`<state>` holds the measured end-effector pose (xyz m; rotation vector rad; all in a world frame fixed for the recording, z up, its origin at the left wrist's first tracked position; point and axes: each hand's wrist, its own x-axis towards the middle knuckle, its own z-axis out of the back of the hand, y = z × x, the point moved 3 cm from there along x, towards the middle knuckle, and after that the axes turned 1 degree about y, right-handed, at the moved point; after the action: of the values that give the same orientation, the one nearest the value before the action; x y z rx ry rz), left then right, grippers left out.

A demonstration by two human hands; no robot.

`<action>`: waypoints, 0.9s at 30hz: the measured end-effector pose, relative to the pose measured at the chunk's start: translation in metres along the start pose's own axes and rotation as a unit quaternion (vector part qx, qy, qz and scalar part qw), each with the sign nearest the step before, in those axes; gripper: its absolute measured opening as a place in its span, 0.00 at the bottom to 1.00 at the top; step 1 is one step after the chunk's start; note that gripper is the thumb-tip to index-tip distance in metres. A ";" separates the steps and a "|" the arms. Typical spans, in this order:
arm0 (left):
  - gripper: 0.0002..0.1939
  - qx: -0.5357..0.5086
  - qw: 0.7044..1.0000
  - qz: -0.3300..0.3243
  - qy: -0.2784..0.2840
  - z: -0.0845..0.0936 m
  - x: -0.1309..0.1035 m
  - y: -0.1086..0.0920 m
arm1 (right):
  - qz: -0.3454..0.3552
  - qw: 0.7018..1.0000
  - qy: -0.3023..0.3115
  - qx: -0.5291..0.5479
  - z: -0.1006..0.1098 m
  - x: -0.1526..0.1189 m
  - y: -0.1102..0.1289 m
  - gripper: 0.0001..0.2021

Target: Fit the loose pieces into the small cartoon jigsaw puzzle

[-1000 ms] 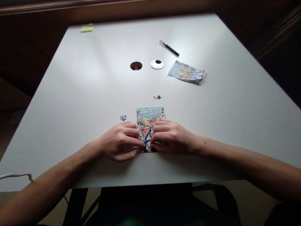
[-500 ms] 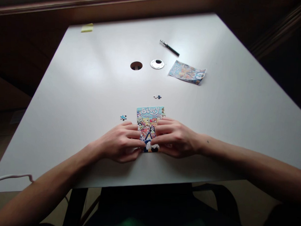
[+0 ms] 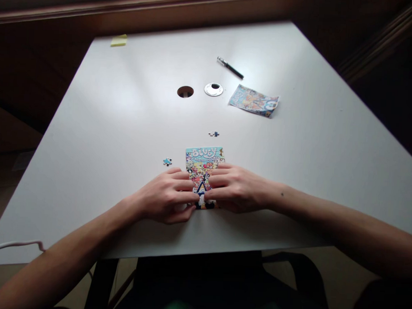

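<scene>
While flat on table [image 3: 126, 124], puzzle [image 3: 204, 165] between left hand [image 3: 165, 199], right hand [image 3: 236, 190]

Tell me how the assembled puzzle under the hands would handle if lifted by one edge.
The puzzle is made of joined pieces, so it would probably sag or break apart. It lies thin and flat on the table, so likely light. Loose pieces nearby suggest weak joints.

Two loose puzzle pieces [image 3: 167, 161] [image 3: 214, 134]; one pen [image 3: 230, 67]; two hands [image 3: 166, 196] [image 3: 237, 188].

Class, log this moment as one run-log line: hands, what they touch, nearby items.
left hand: on puzzle | right hand: on puzzle | loose pieces beside it | pen, leaflet far side
</scene>
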<state>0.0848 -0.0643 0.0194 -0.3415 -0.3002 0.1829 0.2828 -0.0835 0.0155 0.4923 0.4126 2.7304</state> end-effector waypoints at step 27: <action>0.04 -0.030 0.951 0.297 -0.078 0.032 -0.034 0.063 | -0.348 0.908 -0.217 -0.087 0.032 -0.054 -0.107 0.05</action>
<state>0.0352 -0.0036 0.0167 -0.4724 -0.3527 0.7983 0.3717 -0.0002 -0.0066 0.7162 0.1710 1.8779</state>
